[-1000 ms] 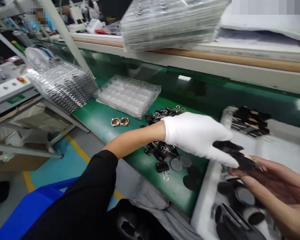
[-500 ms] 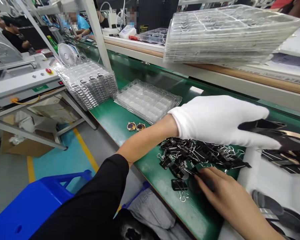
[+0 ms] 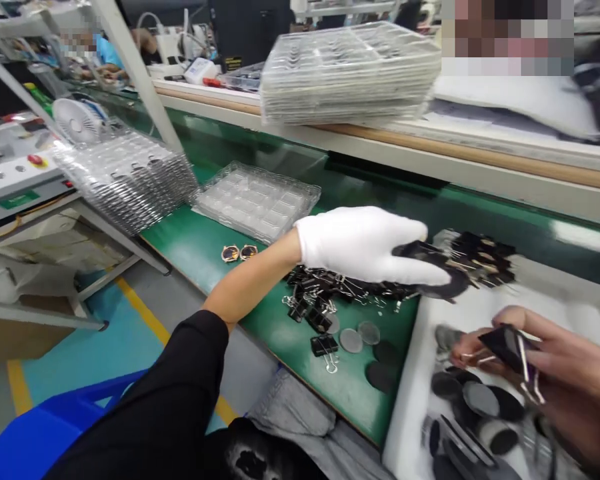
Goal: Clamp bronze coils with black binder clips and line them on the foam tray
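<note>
My left hand (image 3: 363, 245), in a white glove, is closed around a dark round disc (image 3: 445, 285) whose edge shows beyond the fingers; other dark parts in the grip are hard to make out. My bare right hand (image 3: 575, 367) pinches a black binder clip (image 3: 507, 347) with silver wire handles, over the white foam tray (image 3: 397, 433). Several dark and clear discs (image 3: 480, 400) lie in that tray below it. A heap of binder clips (image 3: 325, 287) spreads under my left hand, and a single binder clip (image 3: 324, 345) lies nearer the edge beside loose discs (image 3: 351, 341).
Two gold-rimmed watch parts (image 3: 239, 253) rest on the green bench (image 3: 175, 243). Behind them are a clear blister tray (image 3: 257, 200) and a stack of trays (image 3: 125, 177). More trays (image 3: 350, 73) stand on the raised shelf. A blue stool (image 3: 55, 420) is at lower left.
My view has swung to the right. The right hand has left the bench by the clip heap and risen over the foam tray, now with a binder clip. The left hand still grips dark parts.
</note>
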A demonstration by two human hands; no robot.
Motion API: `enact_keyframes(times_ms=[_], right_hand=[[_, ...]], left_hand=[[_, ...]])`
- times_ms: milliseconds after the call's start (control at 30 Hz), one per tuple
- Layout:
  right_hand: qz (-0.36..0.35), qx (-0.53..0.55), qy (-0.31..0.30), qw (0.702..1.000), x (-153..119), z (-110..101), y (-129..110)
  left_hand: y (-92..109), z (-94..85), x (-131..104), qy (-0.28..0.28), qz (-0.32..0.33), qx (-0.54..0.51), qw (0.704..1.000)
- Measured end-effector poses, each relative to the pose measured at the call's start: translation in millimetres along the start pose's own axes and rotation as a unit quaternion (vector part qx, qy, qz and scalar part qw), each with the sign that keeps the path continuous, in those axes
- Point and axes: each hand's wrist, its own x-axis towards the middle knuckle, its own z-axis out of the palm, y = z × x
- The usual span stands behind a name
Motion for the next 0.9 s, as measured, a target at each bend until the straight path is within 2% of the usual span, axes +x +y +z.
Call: enact_keyframes(times_ms=[33,100,133,233,400,467,533,633,767,833,900], right_hand=[[0.066,0.079,-0.016,0.995,-4,0,-4],[0.163,0.209,0.029,0.964,-10,3,-10],[0.180,0.243,0.054,0.952,-13,6,-10],[0.144,0.239,0.093,0.956,-21,14,-2],[0.034,0.108,0.121,0.986,-32,25,5],[0.000,0.111,0.133,0.985,-33,28,1],[-0.019,0.146,0.139,0.979,-34,31,-1],[-0.040,0.170,0.136,0.975,-37,34,2],[-0.110,0.081,0.152,0.979,-42,41,6],[-0.150,0.052,0.162,0.974,-44,44,5],[-0.152,0.053,0.166,0.973,-44,44,3]], left_hand=[[-1,3.4,3,-0.006,0.003,-0.020,1.000],[0,10.1,10,-0.010,0.004,-0.051,0.999],[1,13.1,13,-0.014,0.002,-0.059,0.998],[5,21.8,23,-0.056,-0.011,-0.067,0.996],[12,44.1,37,-0.233,-0.009,-0.123,0.965],[16,56.3,40,-0.268,-0.005,-0.153,0.951],[20,67.6,42,-0.250,-0.001,-0.155,0.956],[27,79.4,41,-0.190,0.012,-0.086,0.978],[32,88.1,37,-0.174,0.045,0.007,0.984],[34,92.3,36,-0.168,0.075,0.006,0.983],[34,96.6,34,-0.159,0.101,-0.020,0.982]])
